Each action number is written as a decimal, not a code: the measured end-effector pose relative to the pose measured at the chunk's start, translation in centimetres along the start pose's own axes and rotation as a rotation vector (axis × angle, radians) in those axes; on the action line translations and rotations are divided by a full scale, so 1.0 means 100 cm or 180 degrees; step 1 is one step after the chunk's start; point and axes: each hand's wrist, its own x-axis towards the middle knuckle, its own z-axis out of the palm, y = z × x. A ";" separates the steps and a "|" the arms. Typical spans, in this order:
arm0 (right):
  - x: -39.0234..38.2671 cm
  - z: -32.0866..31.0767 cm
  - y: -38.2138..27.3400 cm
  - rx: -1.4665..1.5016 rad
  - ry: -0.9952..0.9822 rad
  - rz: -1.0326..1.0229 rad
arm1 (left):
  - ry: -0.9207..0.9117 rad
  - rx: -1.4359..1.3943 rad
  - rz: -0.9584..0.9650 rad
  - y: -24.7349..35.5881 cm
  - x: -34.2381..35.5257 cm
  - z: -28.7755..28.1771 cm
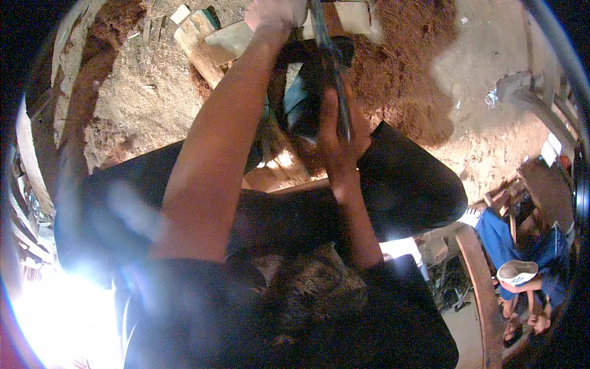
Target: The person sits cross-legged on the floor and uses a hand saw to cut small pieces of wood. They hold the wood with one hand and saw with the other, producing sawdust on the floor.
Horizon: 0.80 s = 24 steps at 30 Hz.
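The right hand (347,146) grasps the near end of a long, thin, grey metal bar (328,52), seemingly to steady it; beyond that grip sits the left hand (276,13), its hold unclear.

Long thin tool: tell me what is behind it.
Behind the long thin tool, a dark object and the right hand show at its edges; what it covers is hidden.
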 end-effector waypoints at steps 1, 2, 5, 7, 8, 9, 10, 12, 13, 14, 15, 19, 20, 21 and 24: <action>0.015 0.010 -0.004 0.0041 0.0025 -0.0141 | 0.0070 -0.0005 -0.0003 -0.006 0.006 0.004; 0.019 0.016 -0.005 0.0094 0.0066 -0.0251 | 0.0122 0.0019 0.0007 -0.012 0.008 0.009; -0.021 -0.016 0.030 -0.0702 -0.0043 -0.0437 | -0.0086 0.0161 0.0068 -0.007 0.004 0.007; -0.025 -0.019 0.029 -0.0833 0.0128 -0.0648 | -0.0125 0.0097 0.0103 -0.001 0.014 0.007; -0.016 -0.010 0.022 -0.0589 0.0064 -0.0475 | -0.0182 0.0098 0.0092 -0.006 0.012 0.011; -0.008 -0.001 0.017 -0.0351 0.0033 -0.0276 | -0.0212 0.0202 -0.0054 -0.002 0.007 0.008; 0.001 0.007 0.007 -0.0131 -0.0017 -0.0092 | -0.0106 0.0136 -0.0055 -0.002 0.007 0.005; 0.022 0.020 -0.001 0.0135 -0.0148 -0.0062 | 0.0037 0.0048 -0.0025 -0.004 0.005 0.005; 0.006 0.026 -0.011 -0.0258 0.0037 0.0128 | 0.0064 0.0067 -0.0062 -0.005 0.005 0.004; -0.004 0.029 0.011 -0.0221 0.0267 0.0068 | 0.0060 0.0071 -0.0088 -0.002 0.005 0.007; -0.022 0.033 0.050 -0.0201 0.0493 -0.0020 | 0.0064 0.0045 -0.0114 0.003 0.003 0.007; -0.045 0.007 0.030 0.0501 -0.0271 0.0636 | 0.0118 0.0154 -0.0073 -0.013 0.010 0.011; -0.031 0.002 0.022 -0.0044 -0.0135 0.0469 | 0.0135 0.0076 -0.0002 -0.011 0.010 0.014; -0.013 0.002 0.019 -0.0556 -0.0043 0.0304 | 0.0181 0.0026 0.0032 -0.013 0.009 0.015; 0.019 0.005 0.020 -0.0761 0.0057 -0.0032 | -0.0099 -0.0057 0.0080 0.002 0.003 0.005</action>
